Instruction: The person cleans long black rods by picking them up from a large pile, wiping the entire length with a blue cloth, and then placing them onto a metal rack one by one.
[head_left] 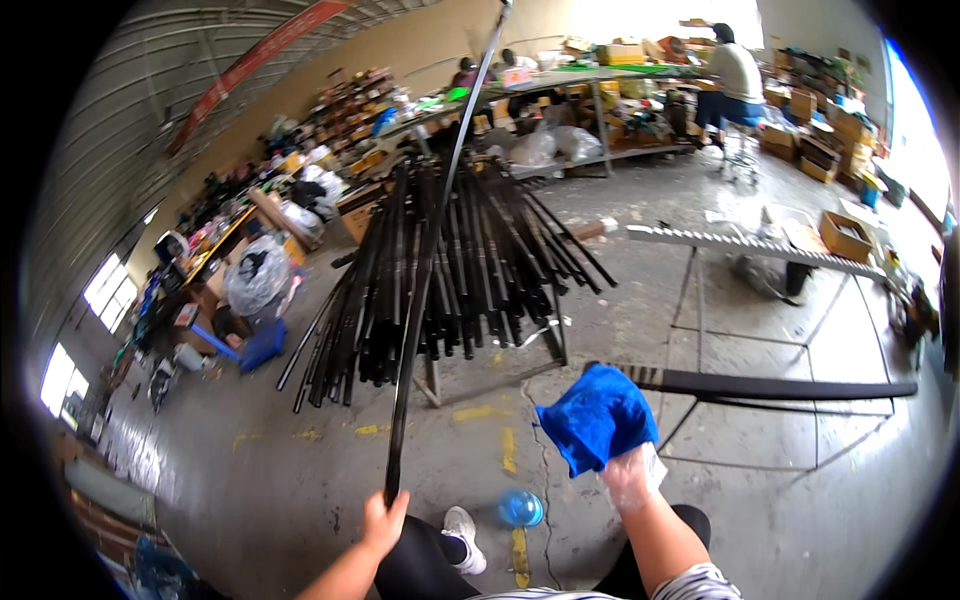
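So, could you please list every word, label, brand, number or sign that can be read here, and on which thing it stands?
There is no text that I can read out.
Red banner under the roof: any lettering is too blurred.
Open cardboard box at right: any print is too small.
Blue bottle on the floor: no readable label.
Black rod in the left hand: no readable marking.
Blue cloth: none readable.

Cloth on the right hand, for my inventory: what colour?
The cloth is blue, in the head view.
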